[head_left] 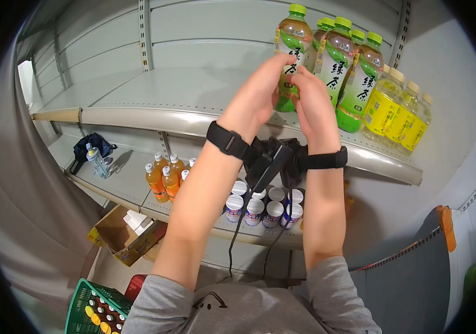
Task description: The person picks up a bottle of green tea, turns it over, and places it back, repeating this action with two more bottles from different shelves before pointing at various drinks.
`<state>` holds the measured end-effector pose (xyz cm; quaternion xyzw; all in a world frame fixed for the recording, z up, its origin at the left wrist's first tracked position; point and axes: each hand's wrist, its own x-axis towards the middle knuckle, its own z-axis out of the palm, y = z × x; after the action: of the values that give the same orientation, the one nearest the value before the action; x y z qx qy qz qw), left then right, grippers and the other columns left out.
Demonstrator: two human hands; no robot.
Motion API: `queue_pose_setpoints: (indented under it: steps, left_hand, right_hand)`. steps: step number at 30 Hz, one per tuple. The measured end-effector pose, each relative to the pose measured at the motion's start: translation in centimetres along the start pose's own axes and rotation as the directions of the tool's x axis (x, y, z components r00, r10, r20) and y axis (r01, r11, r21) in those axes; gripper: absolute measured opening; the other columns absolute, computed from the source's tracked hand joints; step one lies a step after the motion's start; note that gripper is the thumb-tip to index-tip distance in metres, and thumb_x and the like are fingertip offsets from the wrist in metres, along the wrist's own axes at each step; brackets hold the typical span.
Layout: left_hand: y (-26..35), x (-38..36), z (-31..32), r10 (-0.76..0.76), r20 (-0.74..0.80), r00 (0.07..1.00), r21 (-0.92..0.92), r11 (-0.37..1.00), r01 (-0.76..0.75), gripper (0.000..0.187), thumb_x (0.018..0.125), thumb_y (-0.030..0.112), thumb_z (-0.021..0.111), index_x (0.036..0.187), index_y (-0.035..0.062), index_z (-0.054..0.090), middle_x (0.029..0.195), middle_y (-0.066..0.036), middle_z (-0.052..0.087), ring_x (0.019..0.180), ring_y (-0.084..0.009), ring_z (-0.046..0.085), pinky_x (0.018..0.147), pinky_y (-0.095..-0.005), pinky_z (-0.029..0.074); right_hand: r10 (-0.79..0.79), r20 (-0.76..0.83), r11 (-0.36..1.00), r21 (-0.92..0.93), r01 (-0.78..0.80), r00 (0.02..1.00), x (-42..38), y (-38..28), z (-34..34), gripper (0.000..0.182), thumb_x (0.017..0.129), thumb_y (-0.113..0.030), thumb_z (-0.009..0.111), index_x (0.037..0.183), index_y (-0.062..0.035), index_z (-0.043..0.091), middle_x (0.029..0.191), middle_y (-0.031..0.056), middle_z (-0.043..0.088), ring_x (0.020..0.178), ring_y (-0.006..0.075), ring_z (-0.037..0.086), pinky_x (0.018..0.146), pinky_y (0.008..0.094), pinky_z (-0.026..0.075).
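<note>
My left hand [261,89] is closed around the left side of a green tea bottle [295,39], its thumb lying across the label. From the right, my right hand [313,99] closes on the same bottle, with its thumb at the front; some fingers of both hands are hidden. This bottle has a green cap and stands upright at the front of the upper shelf [193,89]. Just right of it stand several matching green tea bottles [335,72]. Black straps with boxes and cables sit on both my wrists.
Right of the teas stand yellow-labelled bottles [396,111]. The lower shelf [132,167] holds orange drink bottles [170,181], white-lidded cans [254,211], a clear bottle [96,161] and a dark bag [89,146]. Below are a cardboard box [116,231] and a green basket [76,303] of bottles.
</note>
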<state>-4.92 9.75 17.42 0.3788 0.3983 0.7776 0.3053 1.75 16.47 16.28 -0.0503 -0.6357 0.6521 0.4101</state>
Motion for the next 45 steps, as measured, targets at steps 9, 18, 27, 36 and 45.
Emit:
queue_pose_setpoints:
  steps: [9,18,27,36,45]
  left_hand:
    - [0.5,3.5,-0.6,-0.143,0.028,0.989,0.117,0.983,0.139,0.025,0.077,0.035,0.052,0.075,0.0102,0.047,0.068,-0.001,0.044,0.062,-0.0104,0.041,0.059,-0.0249,0.033]
    - [0.0,6.1,-1.0,-0.167,0.01,0.986,0.14,0.977,0.164,0.033,0.079,0.036,0.049,0.085,0.0037,0.048,0.079,-0.008,0.048,0.073,-0.0169,0.044,0.069,-0.0284,0.036]
    - [-0.1,7.7,-1.0,-0.222,0.009,0.975,0.131,0.967,0.219,0.033,0.079,0.038,0.047,0.081,0.0051,0.047,0.086,-0.011,0.049,0.079,-0.0213,0.047,0.075,-0.0297,0.036]
    - [-0.5,9.6,-1.6,-0.28,-0.009,0.96,0.167,0.946,0.278,0.035,0.08,0.04,0.046,0.082,0.0044,0.046,0.088,-0.013,0.048,0.082,-0.0224,0.047,0.075,-0.0314,0.037]
    - [-0.4,10.0,-1.9,-0.292,-0.008,0.956,0.154,0.945,0.29,0.035,0.08,0.04,0.047,0.08,0.0044,0.047,0.082,-0.011,0.049,0.076,-0.0203,0.048,0.072,-0.0308,0.038]
  right_hand:
    - [0.131,-0.019,0.991,-0.018,-0.131,0.991,4.2,0.4,-1.3,0.023,0.073,-0.009,0.047,0.092,0.0043,0.048,0.085,0.0103,0.049,0.078,0.0166,0.043,0.071,0.0283,0.033]
    - [0.221,-0.084,0.968,-0.103,-0.229,0.972,7.5,0.6,-1.9,0.006,0.076,-0.01,0.048,0.08,-0.0052,0.047,0.068,0.0011,0.037,0.063,0.0114,0.037,0.061,0.0277,0.036]
    - [0.247,0.011,0.962,-0.123,-0.244,0.969,7.2,-0.6,-1.5,0.017,0.074,-0.01,0.045,0.089,-0.0028,0.046,0.085,0.0075,0.047,0.076,0.018,0.047,0.066,0.0297,0.037]
    - [0.281,0.025,0.954,-0.114,-0.276,0.96,8.2,-0.3,-1.4,0.013,0.076,-0.011,0.041,0.085,-0.0034,0.047,0.08,0.0069,0.049,0.07,0.0181,0.05,0.06,0.0298,0.041]
    - [0.304,0.053,0.949,-0.108,-0.297,0.951,8.5,-0.3,-1.4,0.018,0.077,-0.012,0.045,0.094,-0.0053,0.046,0.077,0.0029,0.046,0.071,0.0159,0.047,0.064,0.0315,0.04]
